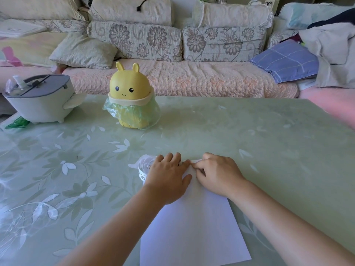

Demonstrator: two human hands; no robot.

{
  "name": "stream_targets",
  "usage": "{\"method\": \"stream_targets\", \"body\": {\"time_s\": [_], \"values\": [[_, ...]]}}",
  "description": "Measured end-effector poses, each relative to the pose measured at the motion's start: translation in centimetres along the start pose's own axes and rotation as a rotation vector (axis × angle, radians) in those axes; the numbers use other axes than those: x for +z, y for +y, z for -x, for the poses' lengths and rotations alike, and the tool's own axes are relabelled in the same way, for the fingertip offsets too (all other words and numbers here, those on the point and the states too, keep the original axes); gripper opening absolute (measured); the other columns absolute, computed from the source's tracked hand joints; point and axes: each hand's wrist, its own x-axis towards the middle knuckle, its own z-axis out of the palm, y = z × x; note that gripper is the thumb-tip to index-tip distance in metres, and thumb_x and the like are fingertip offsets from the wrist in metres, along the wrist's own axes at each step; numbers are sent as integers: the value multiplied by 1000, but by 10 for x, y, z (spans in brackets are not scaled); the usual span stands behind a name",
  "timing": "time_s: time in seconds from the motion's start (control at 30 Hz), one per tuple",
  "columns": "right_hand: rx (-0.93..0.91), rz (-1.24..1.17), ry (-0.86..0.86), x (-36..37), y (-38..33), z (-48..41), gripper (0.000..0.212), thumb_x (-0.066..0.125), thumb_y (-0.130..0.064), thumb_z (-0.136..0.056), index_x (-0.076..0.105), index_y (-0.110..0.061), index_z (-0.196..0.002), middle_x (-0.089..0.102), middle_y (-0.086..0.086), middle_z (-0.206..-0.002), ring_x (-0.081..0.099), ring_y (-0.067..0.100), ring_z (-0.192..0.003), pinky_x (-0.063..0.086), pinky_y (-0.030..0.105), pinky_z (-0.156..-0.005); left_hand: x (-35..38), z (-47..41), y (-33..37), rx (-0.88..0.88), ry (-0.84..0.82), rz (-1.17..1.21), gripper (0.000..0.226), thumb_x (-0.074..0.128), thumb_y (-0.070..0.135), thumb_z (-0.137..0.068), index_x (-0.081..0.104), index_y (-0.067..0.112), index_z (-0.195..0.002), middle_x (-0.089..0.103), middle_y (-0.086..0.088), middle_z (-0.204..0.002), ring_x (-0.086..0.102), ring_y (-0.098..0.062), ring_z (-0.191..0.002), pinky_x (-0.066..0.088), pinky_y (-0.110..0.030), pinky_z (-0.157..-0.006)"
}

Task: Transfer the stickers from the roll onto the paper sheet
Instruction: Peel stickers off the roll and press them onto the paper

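The left hand (167, 176) is laid flat, fingers straight, over the far left corner of the plain white rectangular paper sheet (194, 231). This is judged to steady both the sheet and the loosely unwound white sticker roll printed with small pictures (143, 169), which lies just off that corner. The right hand (217, 173) is curled at the sheet's far edge, fingertips pinched on what seems the roll's free end; whether a sticker is being peeled cannot be told. Beyond the sheet, a yellow rabbit-shaped plastic bin lined with a green bag (130, 96) is kept well clear on the green floral-covered table (269, 131).
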Motion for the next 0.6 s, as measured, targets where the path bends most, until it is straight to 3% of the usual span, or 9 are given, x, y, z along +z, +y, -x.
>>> {"method": "stream_targets", "body": {"time_s": [0.17,0.3,0.47,0.6], "values": [[12,-24,10,6,1,3,38,44,-33,-95,55,-35,-130,52,-3,-99,60,24,-93,43,33,-73,-1,0,-2,0,-4,-9,70,5,56,-89,38,34,-146,48,3,-123,47,-19,-107,37,-34,-93],[0,-30,-24,7,-1,1,44,40,-31,-96,51,-46,-136,48,-2,-94,59,24,-93,41,32,-71,-2,1,-4,12,2,52,57,22,57,-94,44,37,-142,52,3,-123,50,-19,-108,38,-33,-93],[-15,-49,-3,3,3,2,39,43,-29,-95,61,-47,-124,48,-4,-88,60,23,-86,37,30,-67,-2,3,-5,24,46,80,67,14,62,-84,55,40,-132,58,2,-112,56,-21,-97,43,-34,-86],[-31,-57,-23,2,2,4,47,41,-29,-95,51,-54,-134,49,-3,-93,58,22,-85,46,31,-72,-1,1,-2,-5,54,83,65,15,59,-84,60,36,-125,60,4,-108,57,-20,-95,45,-35,-85]]}}
